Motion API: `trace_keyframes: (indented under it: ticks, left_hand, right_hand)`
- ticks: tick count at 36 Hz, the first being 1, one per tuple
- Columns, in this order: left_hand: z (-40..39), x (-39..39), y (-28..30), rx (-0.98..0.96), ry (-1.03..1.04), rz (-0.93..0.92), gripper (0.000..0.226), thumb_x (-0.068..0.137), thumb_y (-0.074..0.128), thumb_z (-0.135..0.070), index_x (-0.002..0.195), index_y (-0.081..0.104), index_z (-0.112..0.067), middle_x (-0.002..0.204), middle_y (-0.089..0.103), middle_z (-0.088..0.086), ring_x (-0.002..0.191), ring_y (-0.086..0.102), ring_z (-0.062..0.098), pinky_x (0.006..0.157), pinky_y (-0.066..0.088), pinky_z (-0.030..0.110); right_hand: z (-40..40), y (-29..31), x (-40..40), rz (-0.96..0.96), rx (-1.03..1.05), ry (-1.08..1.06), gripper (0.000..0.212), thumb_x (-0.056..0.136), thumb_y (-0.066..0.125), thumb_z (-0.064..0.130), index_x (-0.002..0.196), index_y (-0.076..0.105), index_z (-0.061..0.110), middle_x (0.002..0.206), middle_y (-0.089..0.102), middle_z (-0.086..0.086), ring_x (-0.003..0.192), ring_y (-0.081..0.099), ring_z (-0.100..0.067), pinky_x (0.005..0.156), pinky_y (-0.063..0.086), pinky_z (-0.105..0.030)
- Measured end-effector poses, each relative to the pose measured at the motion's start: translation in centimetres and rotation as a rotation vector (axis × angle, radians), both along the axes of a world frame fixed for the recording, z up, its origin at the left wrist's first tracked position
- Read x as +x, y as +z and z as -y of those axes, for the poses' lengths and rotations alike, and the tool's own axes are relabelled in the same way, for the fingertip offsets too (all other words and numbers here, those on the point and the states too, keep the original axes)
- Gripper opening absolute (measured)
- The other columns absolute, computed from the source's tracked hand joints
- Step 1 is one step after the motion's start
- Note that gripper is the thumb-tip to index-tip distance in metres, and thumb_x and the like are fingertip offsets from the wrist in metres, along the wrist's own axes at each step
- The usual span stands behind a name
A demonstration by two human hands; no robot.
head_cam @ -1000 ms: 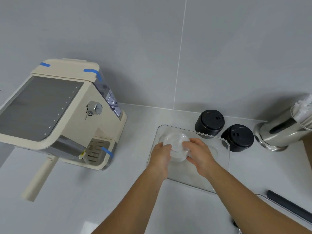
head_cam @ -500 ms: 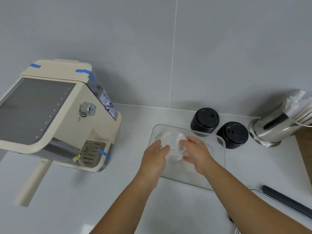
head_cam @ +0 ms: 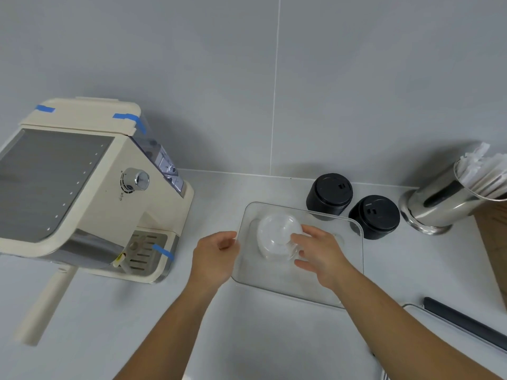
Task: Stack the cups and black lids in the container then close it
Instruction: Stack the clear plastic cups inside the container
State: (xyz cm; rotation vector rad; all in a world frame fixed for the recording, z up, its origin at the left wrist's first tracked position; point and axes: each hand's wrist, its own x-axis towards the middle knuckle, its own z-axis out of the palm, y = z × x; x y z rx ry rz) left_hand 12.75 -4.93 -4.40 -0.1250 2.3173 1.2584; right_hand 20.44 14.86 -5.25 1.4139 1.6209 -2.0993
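A clear plastic container [head_cam: 310, 296] stands open on the grey counter. Inside it, on the left side, sits a stack of clear cups [head_cam: 275, 235], bottoms up. My right hand [head_cam: 319, 252] reaches into the container and grips the right side of this stack. My left hand [head_cam: 216, 256] hovers just outside the container's left wall with fingers loosely apart and nothing in it. Two stacks of black lids [head_cam: 330, 193] [head_cam: 374, 216] stand behind the container, near the wall.
A cream coffee machine [head_cam: 90, 187] with blue tape fills the left side. A steel holder of wrapped straws [head_cam: 444, 201] stands at the right by the wall. A clear flat piece with a black bar [head_cam: 463, 323] lies at the lower right.
My left hand has let go of the cups and moved left, out of the container. My right hand stays on the stack.
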Motion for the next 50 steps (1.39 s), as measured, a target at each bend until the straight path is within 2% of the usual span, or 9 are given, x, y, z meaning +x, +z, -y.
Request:
trace_keyframes:
  ticks: [5, 9, 12, 17, 21, 30, 40, 45, 50]
  left_hand:
    - [0.4, -0.1, -0.6, 0.037, 0.006, 0.001, 0.021, 0.089, 0.07, -0.023, 0.109, 0.072, -0.025, 0.088, 0.065, -0.024, 0.084, 0.063, -0.001, 0.069, 0.045, 0.01]
    - [0.6, -0.4, -0.2, 0.068, -0.009, 0.026, 0.012, 0.088, 0.071, -0.022, 0.094, 0.07, -0.032, 0.087, 0.068, -0.021, 0.077, 0.065, 0.0, 0.061, 0.046, 0.006]
    - [0.7, -0.7, 0.1, 0.113, -0.013, 0.049, 0.018, 0.086, 0.073, -0.018, 0.084, 0.07, -0.036, 0.08, 0.071, -0.017, 0.063, 0.067, 0.0, 0.052, 0.047, 0.005]
    - [0.9, -1.5, 0.3, 0.156, -0.01, 0.142, 0.013, 0.085, 0.074, -0.011, 0.093, 0.073, -0.021, 0.086, 0.074, 0.0, 0.072, 0.066, 0.017, 0.058, 0.056, 0.015]
    - [0.9, -2.1, 0.5, 0.185, -0.009, 0.204, 0.014, 0.083, 0.075, -0.006, 0.089, 0.074, -0.018, 0.093, 0.073, 0.003, 0.082, 0.068, 0.017, 0.053, 0.054, 0.015]
    - [1.0, -2.5, 0.3, 0.205, 0.004, 0.282, 0.014, 0.081, 0.077, -0.005, 0.09, 0.075, -0.015, 0.097, 0.074, 0.006, 0.089, 0.07, 0.021, 0.055, 0.056, 0.019]
    - [0.9, -2.4, -0.2, 0.215, 0.004, 0.285, 0.013, 0.082, 0.077, -0.01, 0.091, 0.074, -0.017, 0.101, 0.074, 0.006, 0.096, 0.069, 0.024, 0.08, 0.061, 0.034]
    - [1.0, -2.4, 0.1, 0.218, 0.005, 0.293, 0.012, 0.081, 0.077, -0.01, 0.091, 0.074, -0.017, 0.1, 0.074, 0.007, 0.093, 0.07, 0.023, 0.074, 0.06, 0.03]
    - [1.2, -2.0, 0.7, 0.235, 0.013, 0.323, 0.009, 0.084, 0.075, -0.01, 0.089, 0.075, -0.017, 0.095, 0.075, 0.004, 0.089, 0.071, 0.02, 0.064, 0.057, 0.023]
  right_hand:
    - [0.4, -0.4, 0.1, -0.011, -0.022, -0.034, 0.033, 0.08, 0.069, 0.017, 0.112, 0.067, 0.025, 0.118, 0.062, -0.006, 0.102, 0.062, -0.028, 0.059, 0.058, -0.03]
    - [1.0, -0.6, -0.3, -0.027, -0.024, -0.072, 0.033, 0.078, 0.069, 0.014, 0.109, 0.069, 0.024, 0.119, 0.063, -0.005, 0.103, 0.063, -0.029, 0.058, 0.058, -0.03]
    - [1.6, -0.6, -0.8, -0.042, -0.021, -0.085, 0.033, 0.077, 0.068, 0.012, 0.106, 0.07, 0.026, 0.116, 0.064, -0.004, 0.101, 0.064, -0.028, 0.059, 0.058, -0.029]
    - [2.7, -0.4, -2.1, -0.04, -0.003, -0.083, 0.036, 0.075, 0.06, 0.006, 0.102, 0.071, 0.026, 0.104, 0.07, -0.006, 0.095, 0.067, -0.028, 0.07, 0.061, -0.035]
    - [2.9, -0.1, -2.5, -0.026, 0.021, -0.072, 0.036, 0.075, 0.056, 0.005, 0.102, 0.072, 0.024, 0.096, 0.07, -0.006, 0.08, 0.063, -0.023, 0.075, 0.058, -0.037]
    - [3.3, 0.5, -2.5, -0.028, 0.01, -0.059, 0.029, 0.078, 0.058, 0.013, 0.098, 0.073, 0.028, 0.098, 0.069, -0.003, 0.08, 0.061, -0.017, 0.079, 0.058, -0.037]
    - [3.2, 1.4, -2.9, 0.009, -0.008, -0.029, 0.024, 0.079, 0.058, 0.013, 0.094, 0.073, 0.025, 0.079, 0.064, 0.0, 0.067, 0.054, -0.014, 0.078, 0.056, -0.034]
    - [3.5, 1.8, -2.9, 0.021, -0.014, -0.021, 0.026, 0.079, 0.058, 0.015, 0.096, 0.072, 0.026, 0.083, 0.065, 0.001, 0.07, 0.057, -0.013, 0.075, 0.055, -0.031]
    - [3.2, 2.3, -2.5, 0.022, -0.027, 0.003, 0.022, 0.085, 0.054, 0.015, 0.101, 0.069, 0.021, 0.093, 0.064, 0.0, 0.085, 0.058, -0.018, 0.078, 0.052, -0.032]
